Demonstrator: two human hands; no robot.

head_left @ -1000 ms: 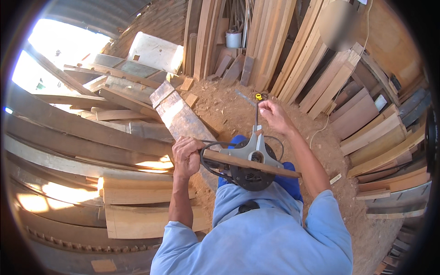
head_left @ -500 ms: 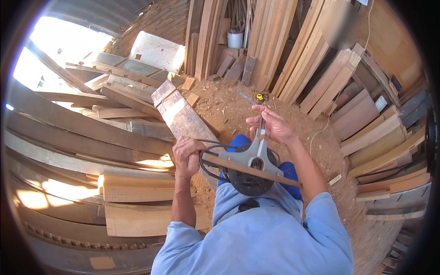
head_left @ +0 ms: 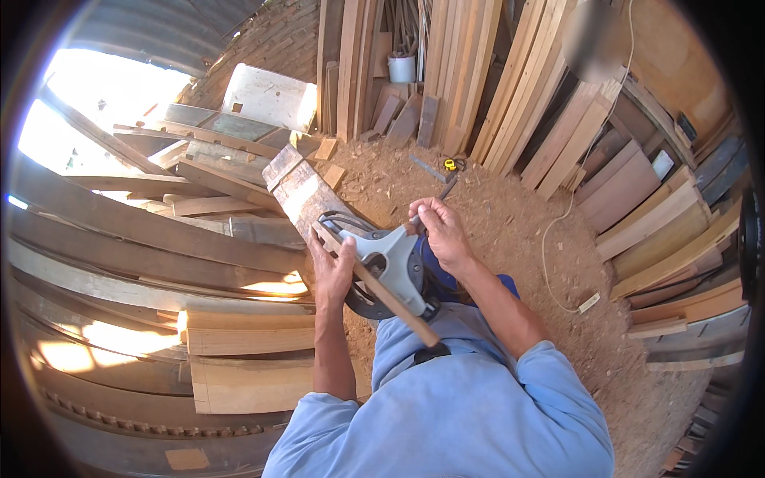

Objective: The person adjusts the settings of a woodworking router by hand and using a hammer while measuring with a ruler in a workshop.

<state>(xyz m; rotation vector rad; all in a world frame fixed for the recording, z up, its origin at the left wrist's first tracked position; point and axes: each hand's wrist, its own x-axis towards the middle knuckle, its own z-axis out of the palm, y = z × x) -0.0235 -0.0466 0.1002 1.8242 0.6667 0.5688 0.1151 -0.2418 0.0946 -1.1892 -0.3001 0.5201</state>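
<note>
A grey and black power tool [head_left: 396,275], which looks like a router, lies tilted over my lap. A narrow wooden strip [head_left: 390,296] crosses its grey frame. My left hand [head_left: 333,267] is closed around the strip's upper left end, beside the tool's dark cable [head_left: 344,217]. My right hand [head_left: 443,231] is closed on a thin dark rod [head_left: 449,188] at the end of one frame arm; the fingers hide where rod and frame meet. Beyond my left hand, a worn plank [head_left: 299,190] slopes away from me.
Stacked boards [head_left: 251,338] fill the left side. Upright planks [head_left: 458,80] and a white bucket [head_left: 402,68] stand at the back. On the shavings-covered floor lie a yellow tape measure [head_left: 453,165], a metal rule [head_left: 428,168] and a pale cord [head_left: 550,231]. More boards [head_left: 645,215] lean at right.
The tool has turned and tilted, its strip now running more steeply. My left hand has shifted from a fist to a grip on the strip. My right hand has moved left, its fingers closing on the rod.
</note>
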